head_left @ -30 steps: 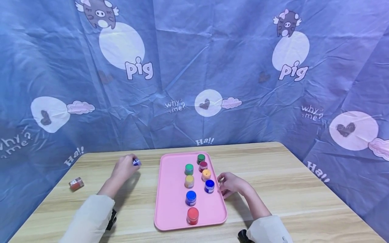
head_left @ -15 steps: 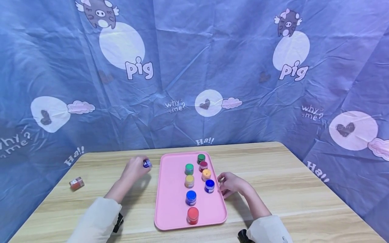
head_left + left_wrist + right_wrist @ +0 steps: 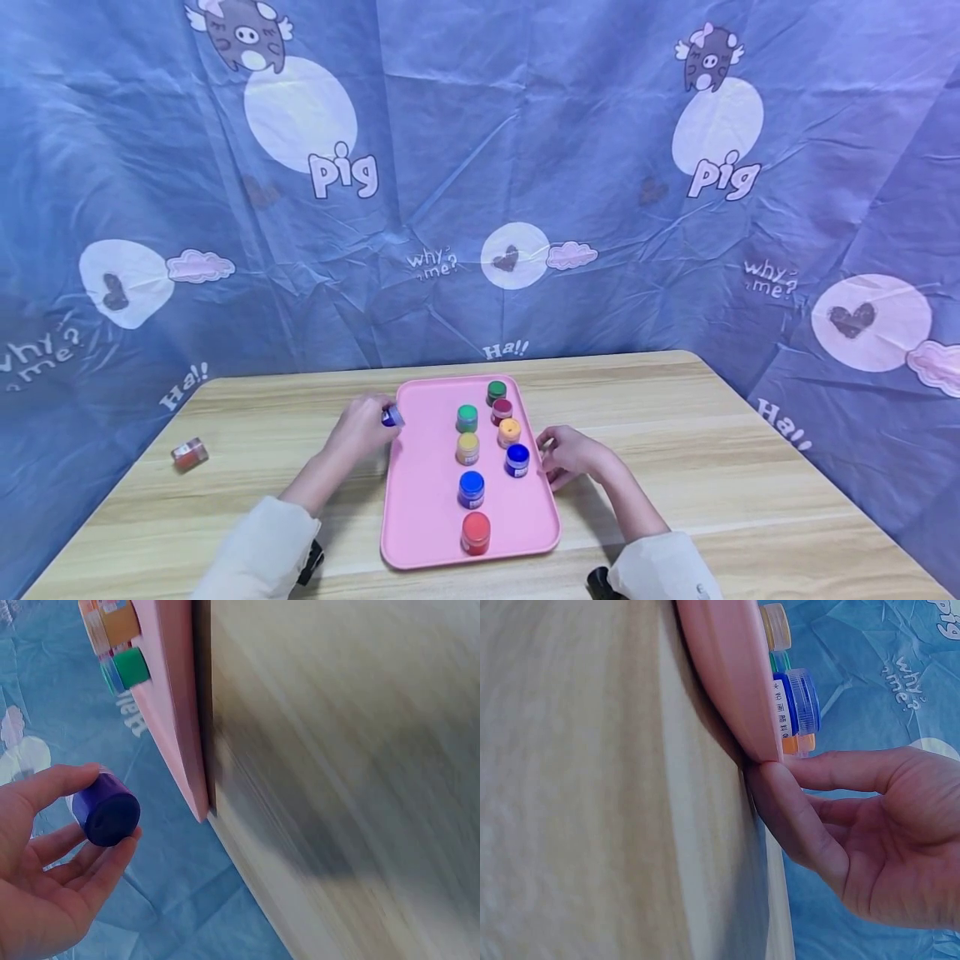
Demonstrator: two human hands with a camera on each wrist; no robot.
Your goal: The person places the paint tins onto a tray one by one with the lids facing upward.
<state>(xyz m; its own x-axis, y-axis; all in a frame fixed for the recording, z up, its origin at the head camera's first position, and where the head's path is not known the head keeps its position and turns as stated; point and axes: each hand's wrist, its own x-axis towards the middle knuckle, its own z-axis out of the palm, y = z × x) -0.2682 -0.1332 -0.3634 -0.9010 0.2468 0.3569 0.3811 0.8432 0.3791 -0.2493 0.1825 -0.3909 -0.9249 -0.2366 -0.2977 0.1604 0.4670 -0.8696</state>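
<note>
My left hand (image 3: 358, 429) pinches a small purple-blue paint jar (image 3: 109, 810) between thumb and fingers. It holds the jar tilted, at the left rim of the pink tray (image 3: 422, 492) and raised above the table. On the opposite side, my right hand (image 3: 573, 454) grips the tray's right rim with thumb and forefinger, as the right wrist view shows. Several paint jars stand upright on the tray, among them a red jar (image 3: 476, 533), a blue jar (image 3: 472, 489), a yellow jar (image 3: 467, 448) and a light green jar (image 3: 467, 418).
An orange-red jar (image 3: 189, 455) lies on its side at the left of the wooden table (image 3: 675, 433). A dark blue jar (image 3: 517, 460) stands near the tray's right rim, close to my right fingers. Behind the table hangs a blue printed cloth (image 3: 450, 167).
My left hand has carried the purple-blue jar rightward across the table to the tray's left rim. My right hand and the tray have stayed in place.
</note>
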